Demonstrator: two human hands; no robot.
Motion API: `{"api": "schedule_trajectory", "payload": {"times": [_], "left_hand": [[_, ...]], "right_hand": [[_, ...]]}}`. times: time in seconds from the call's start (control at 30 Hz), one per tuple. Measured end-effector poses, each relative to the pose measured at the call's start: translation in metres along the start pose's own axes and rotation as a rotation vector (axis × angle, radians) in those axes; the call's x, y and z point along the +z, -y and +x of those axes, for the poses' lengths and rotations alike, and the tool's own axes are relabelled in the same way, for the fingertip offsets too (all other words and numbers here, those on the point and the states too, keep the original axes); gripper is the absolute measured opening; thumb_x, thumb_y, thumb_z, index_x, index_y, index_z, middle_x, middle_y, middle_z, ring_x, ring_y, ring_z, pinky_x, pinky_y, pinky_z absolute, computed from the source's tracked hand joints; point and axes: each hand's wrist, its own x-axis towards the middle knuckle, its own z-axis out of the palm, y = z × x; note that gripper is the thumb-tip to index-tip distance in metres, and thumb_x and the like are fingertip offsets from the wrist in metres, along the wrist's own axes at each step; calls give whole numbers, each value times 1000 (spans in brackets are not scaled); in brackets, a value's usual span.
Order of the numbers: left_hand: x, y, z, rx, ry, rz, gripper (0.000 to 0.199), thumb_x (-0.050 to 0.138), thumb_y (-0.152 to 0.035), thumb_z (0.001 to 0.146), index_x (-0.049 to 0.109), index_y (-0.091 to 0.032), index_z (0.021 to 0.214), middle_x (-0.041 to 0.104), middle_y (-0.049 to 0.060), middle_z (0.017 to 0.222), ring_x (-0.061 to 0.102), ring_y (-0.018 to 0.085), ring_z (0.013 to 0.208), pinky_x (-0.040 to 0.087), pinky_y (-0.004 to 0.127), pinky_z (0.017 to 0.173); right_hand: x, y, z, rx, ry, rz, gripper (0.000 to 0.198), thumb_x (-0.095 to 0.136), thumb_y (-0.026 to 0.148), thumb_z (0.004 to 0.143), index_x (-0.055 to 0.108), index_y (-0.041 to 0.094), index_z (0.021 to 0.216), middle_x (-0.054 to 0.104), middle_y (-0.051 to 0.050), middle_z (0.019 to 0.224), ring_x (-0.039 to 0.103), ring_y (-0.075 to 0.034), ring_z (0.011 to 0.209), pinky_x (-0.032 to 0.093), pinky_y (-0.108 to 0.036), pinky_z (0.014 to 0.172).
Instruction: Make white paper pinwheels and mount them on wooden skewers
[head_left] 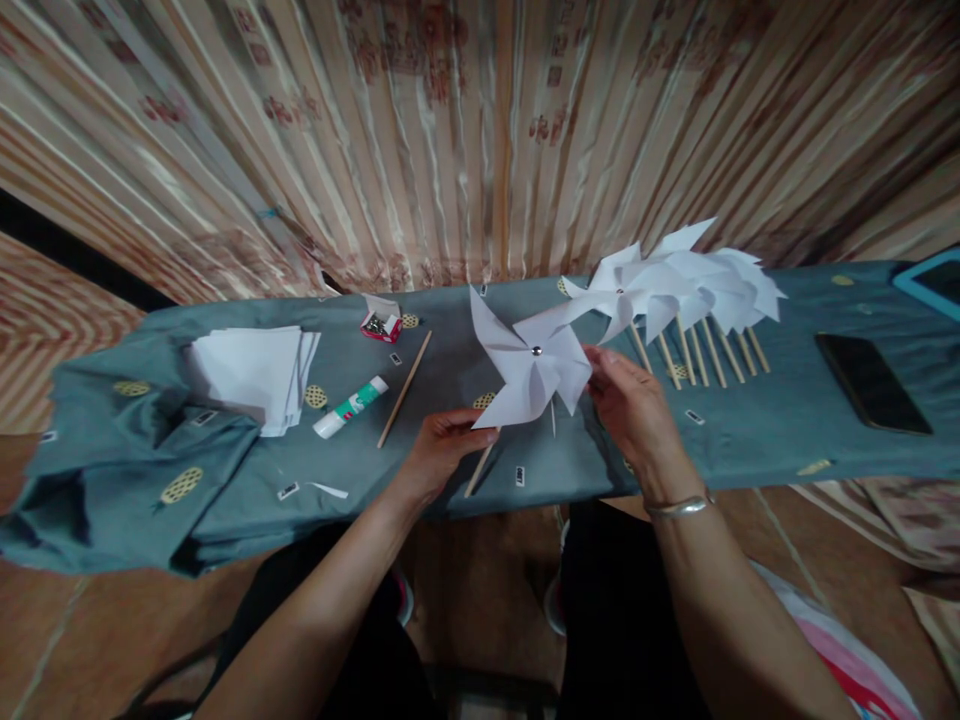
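While the left grip (442, 450) pinches its stick, the pinwheel (531, 368) stands just above

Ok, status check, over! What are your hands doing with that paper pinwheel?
Left hand grips the stick of the pinwheel. Right hand touches a vane edge. Finished pinwheels lie close to the right, glue stick left.

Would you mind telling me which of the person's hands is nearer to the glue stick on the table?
Left. The left hand holds the pinwheel's stick just right of the glue stick. The right hand is farther right, beyond the white paper pinwheel, touching its blade.
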Motion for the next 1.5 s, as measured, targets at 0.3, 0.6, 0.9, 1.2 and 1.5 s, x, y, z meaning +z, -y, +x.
{"api": "schedule_trajectory", "payload": {"times": [0.3, 0.6, 0.9, 1.2, 1.5], "left_hand": [[0, 0, -1, 6, -23, -19, 26, 89, -24, 48, 80, -18, 71, 75, 1, 71, 63, 14, 69, 47, 27, 75], [-1, 5, 2, 31, -60, -30, 25, 88, -22, 49, 80, -19, 72, 76, 2, 73, 64, 13, 68, 49, 26, 74], [2, 2, 2, 33, -53, -37, 26, 87, -21, 51, 80, -20, 76, 77, 2, 76, 65, 13, 70, 49, 25, 75], [3, 2, 1, 6, -84, -43, 25, 88, -21, 48, 80, -20, 72, 75, 1, 71, 64, 11, 66, 49, 25, 71], [3, 4, 1, 9, -86, -33, 27, 89, -22, 48, 80, -20, 73, 76, 2, 72, 64, 12, 66, 50, 26, 72]], "right_hand": [[-1, -2, -1, 49, 39, 4, 25, 89, 42, 57, 78, 27, 74, 76, 3, 77, 64, -10, 66, 52, -22, 63], [4, 1, -12, 102, 110, 16, 23, 86, 42, 64, 76, 24, 74, 75, 1, 76, 64, -12, 68, 50, -24, 65], [8, 4, -17, 182, 117, 50, 30, 90, 45, 57, 77, 24, 75, 73, 2, 70, 61, -11, 61, 52, -23, 60], [10, 2, -18, 183, 153, 38, 27, 90, 40, 58, 79, 25, 77, 75, 2, 73, 63, -11, 63, 53, -22, 61], [10, 2, -19, 168, 159, -8, 29, 90, 44, 57, 78, 26, 75, 75, 2, 72, 64, -12, 62, 54, -23, 62]]}}
